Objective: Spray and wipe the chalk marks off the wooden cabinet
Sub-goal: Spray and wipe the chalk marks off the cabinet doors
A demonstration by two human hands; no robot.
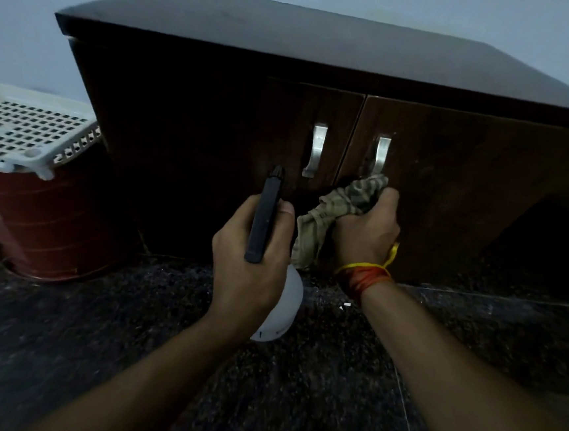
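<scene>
A dark wooden cabinet (451, 181) with two doors and metal handles fills the upper view. My left hand (247, 267) grips a spray bottle (282, 304) with a white body and a black head, its nozzle pointing at the left door. My right hand (368, 229) holds a bunched checked cloth (342, 203) against the right door, just below its handle (381, 155). Faint pale smears show near that handle; the light is too dim to make out chalk marks clearly.
A red bin (51, 226) with a white perforated lid (26, 127) stands left of the cabinet. The floor (329, 391) is dark speckled stone. A pale wall rises behind the cabinet. A red and yellow thread circles my right wrist.
</scene>
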